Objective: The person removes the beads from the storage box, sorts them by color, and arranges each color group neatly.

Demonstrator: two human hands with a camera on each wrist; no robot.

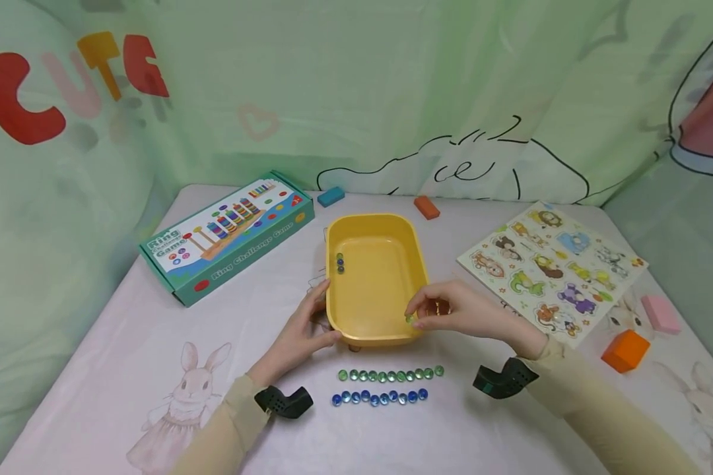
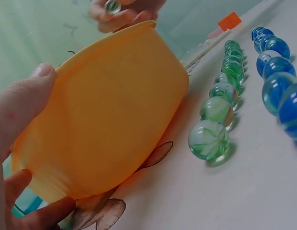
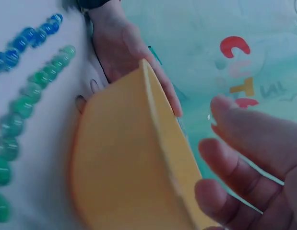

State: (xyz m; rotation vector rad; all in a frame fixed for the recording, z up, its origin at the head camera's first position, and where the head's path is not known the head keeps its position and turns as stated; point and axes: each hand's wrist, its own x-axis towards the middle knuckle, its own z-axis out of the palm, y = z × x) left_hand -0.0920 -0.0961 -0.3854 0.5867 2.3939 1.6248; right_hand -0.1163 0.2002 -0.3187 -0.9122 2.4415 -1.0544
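Note:
A yellow plastic tub (image 1: pixel 375 284) stands in the middle of the table, and several dark marbles (image 1: pixel 340 264) lie along its left inner side. My left hand (image 1: pixel 297 333) holds the tub at its near left corner; in the left wrist view the thumb (image 2: pixel 30 98) is by the rim and other fingers touch the lower wall. Over the tub's near right corner, my right hand (image 1: pixel 454 307) pinches a green marble (image 1: pixel 410 319) between thumb and fingertips. This clear-green marble (image 2: pixel 112 6) also shows above the rim in the left wrist view.
In front of the tub run a row of green marbles (image 1: pixel 391 376) and a row of blue marbles (image 1: pixel 383 398). A ring game box (image 1: pixel 232 237) lies back left, an animal puzzle board (image 1: pixel 549 267) right. Blocks are teal (image 1: pixel 331 196), orange-red (image 1: pixel 426 207), orange (image 1: pixel 626 351) and pink (image 1: pixel 661 314).

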